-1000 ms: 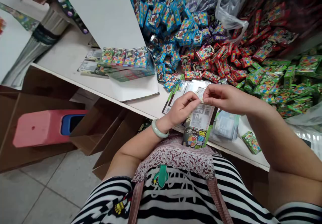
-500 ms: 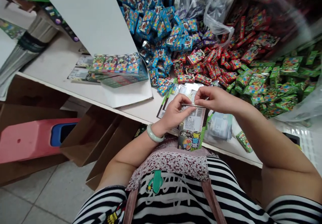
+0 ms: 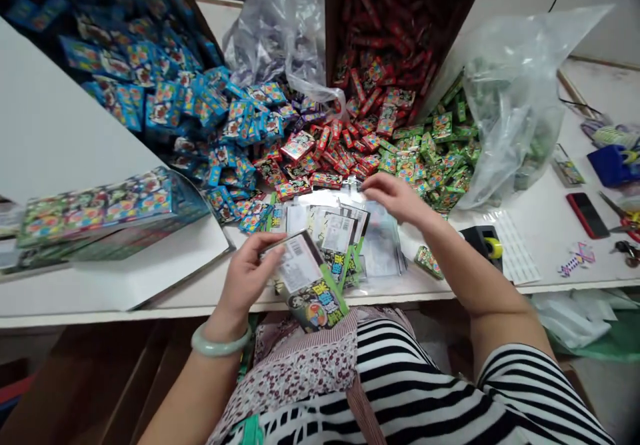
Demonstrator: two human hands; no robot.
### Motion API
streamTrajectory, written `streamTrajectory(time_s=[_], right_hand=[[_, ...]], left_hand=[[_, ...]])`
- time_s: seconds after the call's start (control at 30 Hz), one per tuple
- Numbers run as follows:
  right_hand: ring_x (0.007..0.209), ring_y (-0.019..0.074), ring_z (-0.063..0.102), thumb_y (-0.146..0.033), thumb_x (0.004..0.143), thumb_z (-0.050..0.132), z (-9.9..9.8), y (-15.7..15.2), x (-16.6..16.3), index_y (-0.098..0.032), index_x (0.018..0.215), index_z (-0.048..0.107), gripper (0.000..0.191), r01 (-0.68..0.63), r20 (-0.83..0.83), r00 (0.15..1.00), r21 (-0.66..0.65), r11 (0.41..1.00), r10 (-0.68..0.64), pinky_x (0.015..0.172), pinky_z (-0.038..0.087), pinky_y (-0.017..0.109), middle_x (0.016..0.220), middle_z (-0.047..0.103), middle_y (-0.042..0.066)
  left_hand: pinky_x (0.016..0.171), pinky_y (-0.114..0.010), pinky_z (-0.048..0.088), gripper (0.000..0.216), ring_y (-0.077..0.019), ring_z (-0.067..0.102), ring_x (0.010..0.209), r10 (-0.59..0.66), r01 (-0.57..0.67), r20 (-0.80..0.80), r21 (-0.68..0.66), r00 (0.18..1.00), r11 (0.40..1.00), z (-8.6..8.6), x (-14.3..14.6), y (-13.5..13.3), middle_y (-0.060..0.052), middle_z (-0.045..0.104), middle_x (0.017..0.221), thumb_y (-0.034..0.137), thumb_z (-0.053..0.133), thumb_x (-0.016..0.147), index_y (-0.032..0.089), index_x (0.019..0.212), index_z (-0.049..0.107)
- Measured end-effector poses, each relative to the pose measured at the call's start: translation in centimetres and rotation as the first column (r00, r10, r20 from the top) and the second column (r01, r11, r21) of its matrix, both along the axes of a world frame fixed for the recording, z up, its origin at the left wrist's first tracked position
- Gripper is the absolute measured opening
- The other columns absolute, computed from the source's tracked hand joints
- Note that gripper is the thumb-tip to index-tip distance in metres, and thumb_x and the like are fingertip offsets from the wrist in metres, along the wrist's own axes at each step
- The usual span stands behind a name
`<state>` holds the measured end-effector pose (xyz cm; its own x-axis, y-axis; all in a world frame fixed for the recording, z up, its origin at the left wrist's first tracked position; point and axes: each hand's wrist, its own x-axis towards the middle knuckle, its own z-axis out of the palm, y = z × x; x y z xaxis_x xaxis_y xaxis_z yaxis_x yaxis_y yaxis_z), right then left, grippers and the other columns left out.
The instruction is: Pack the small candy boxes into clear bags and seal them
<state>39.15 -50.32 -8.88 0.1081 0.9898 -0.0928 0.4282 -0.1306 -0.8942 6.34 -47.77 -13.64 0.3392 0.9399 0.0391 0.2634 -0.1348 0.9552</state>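
Note:
My left hand (image 3: pixel 253 268) grips the upper left edge of a flat printed packet (image 3: pixel 313 288), thumb on top. The packet is black and green, with a white barcode label and large coloured lettering, and is tilted over the table's front edge. Just right of it, similar packets (image 3: pixel 340 235) lie fanned on the table. Beyond these, my right hand (image 3: pixel 395 195) has thumb and fingertips drawn together beside a small shiny piece (image 3: pixel 353 183); whether they hold it is unclear. Clear plastic sleeves (image 3: pixel 383 245) lie below my right hand.
Heaps of small blue boxes (image 3: pixel 170 101), red boxes (image 3: pixel 325 148) and green boxes (image 3: pixel 420 158) spread behind the packets. A white carton flap with a printed display box (image 3: pixel 100 215) stands left. Right are a tape dispenser (image 3: pixel 485 245), a phone (image 3: pixel 587 215), scissors (image 3: pixel 625 215) and a plastic bag (image 3: pixel 515 98).
The view has swung to the right. Both hands were together at the packet's top edge; now the left alone holds it, lower and to the left, and the right has moved away from it.

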Motion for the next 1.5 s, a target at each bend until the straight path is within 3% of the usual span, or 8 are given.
streamTrajectory(time_s=[0.13, 0.3, 0.53, 0.67, 0.97, 1.1, 1.3, 1.5], right_hand=[[0.095, 0.0261, 0.063, -0.039, 0.085, 0.063, -1.0, -1.5, 7.0, -0.016, 0.115, 0.058, 0.039, 0.386, 0.433, 0.782, 0.229, 0.894, -0.448, 0.089, 0.049, 0.044, 0.108, 0.068, 0.013], [0.092, 0.0337, 0.066, -0.052, 0.077, 0.072, -2.3, -0.4, 7.9, -0.015, 0.131, 0.049, 0.070, 0.476, 0.578, 0.683, 0.111, 0.872, -0.447, 0.088, 0.048, 0.049, 0.096, 0.070, 0.012], [0.069, 0.0188, 0.058, -0.045, 0.066, 0.073, -4.1, 0.4, 9.2, -0.019, 0.093, 0.059, 0.040, 0.516, 0.251, 0.815, 0.095, 0.851, -0.522, 0.074, 0.049, 0.036, 0.075, 0.060, 0.000], [0.066, 0.0158, 0.053, -0.044, 0.065, 0.071, -3.1, -0.3, 9.3, -0.022, 0.080, 0.056, 0.030, 0.532, 0.086, 0.839, 0.069, 0.844, -0.537, 0.066, 0.048, 0.033, 0.072, 0.057, -0.001], [0.072, 0.0154, 0.058, -0.047, 0.069, 0.070, -1.7, -1.7, 3.4, -0.021, 0.086, 0.068, 0.031, 0.168, -0.099, 0.980, -0.053, 0.984, -0.173, 0.069, 0.053, 0.032, 0.081, 0.064, 0.001], [0.086, 0.0200, 0.063, -0.034, 0.080, 0.059, -1.3, -0.9, 2.0, -0.022, 0.102, 0.077, 0.030, -0.154, 0.246, 0.959, 0.043, 0.987, 0.138, 0.085, 0.052, 0.039, 0.094, 0.066, 0.005], [0.101, 0.0273, 0.063, -0.014, 0.078, 0.058, -0.2, 2.9, -2.1, -0.024, 0.099, 0.080, 0.032, -0.646, 0.631, 0.511, -0.167, 0.745, 0.584, 0.095, 0.044, 0.046, 0.105, 0.073, 0.009], [0.132, 0.0344, 0.051, -0.029, 0.092, 0.059, -2.2, 1.8, -2.5, -0.017, 0.130, 0.063, 0.040, -0.434, 0.684, 0.674, 0.062, 0.899, 0.279, 0.110, 0.036, 0.055, 0.139, 0.061, 0.017]], left_hand=[[0.063, -0.027, 0.051, 0.033, -0.0142, 0.060, 0.070, 0.333, -0.308, 0.155, -0.167, 0.930, 0.937, -1.5, -1.0, 1.2, 0.000, 0.066, 0.081, 0.042, 0.081, 0.069, 0.020, 0.087, 0.064], [0.065, -0.026, 0.052, 0.043, -0.0110, 0.059, 0.067, 0.446, -0.391, 0.275, -0.233, 0.852, 0.890, -2.3, 0.8, 2.4, 0.003, 0.062, 0.078, 0.041, 0.082, 0.063, 0.020, 0.090, 0.055], [0.077, -0.032, 0.056, 0.058, -0.0176, 0.066, 0.085, 0.318, -0.294, 0.101, -0.204, 0.943, 0.934, -5.5, -0.5, 1.7, -0.004, 0.064, 0.094, 0.048, 0.079, 0.065, 0.020, 0.108, 0.050], [0.101, -0.050, 0.050, 0.070, -0.0310, 0.058, 0.120, 0.227, -0.184, -0.233, 0.192, 0.946, 0.964, -5.5, -1.8, 1.6, -0.014, 0.059, 0.122, 0.052, 0.078, 0.072, 0.020, 0.128, 0.051], [0.122, -0.067, 0.012, 0.101, -0.0444, 0.010, 0.155, -0.329, 0.602, -0.699, 0.180, 0.635, 0.778, -3.7, 2.1, 3.6, -0.017, 0.023, 0.165, 0.050, 0.081, 0.075, 0.027, 0.156, 0.024], [0.123, -0.066, 0.010, 0.097, -0.0415, 0.031, 0.147, -0.326, 0.625, -0.708, 0.205, 0.626, 0.754, -3.4, 2.2, 4.5, -0.016, 0.043, 0.151, 0.043, 0.081, 0.074, 0.025, 0.154, 0.028], [0.117, -0.060, 0.028, 0.099, -0.0405, 0.042, 0.131, -0.124, 0.454, -0.672, 0.341, 0.730, 0.823, -1.4, -0.4, 4.8, -0.016, 0.047, 0.138, 0.049, 0.081, 0.070, 0.021, 0.152, 0.033], [0.112, -0.054, 0.037, 0.099, -0.0386, 0.044, 0.129, -0.107, 0.394, -0.648, 0.317, 0.754, 0.863, -1.8, -3.0, 3.8, -0.016, 0.046, 0.138, 0.049, 0.081, 0.070, 0.023, 0.153, 0.032]])
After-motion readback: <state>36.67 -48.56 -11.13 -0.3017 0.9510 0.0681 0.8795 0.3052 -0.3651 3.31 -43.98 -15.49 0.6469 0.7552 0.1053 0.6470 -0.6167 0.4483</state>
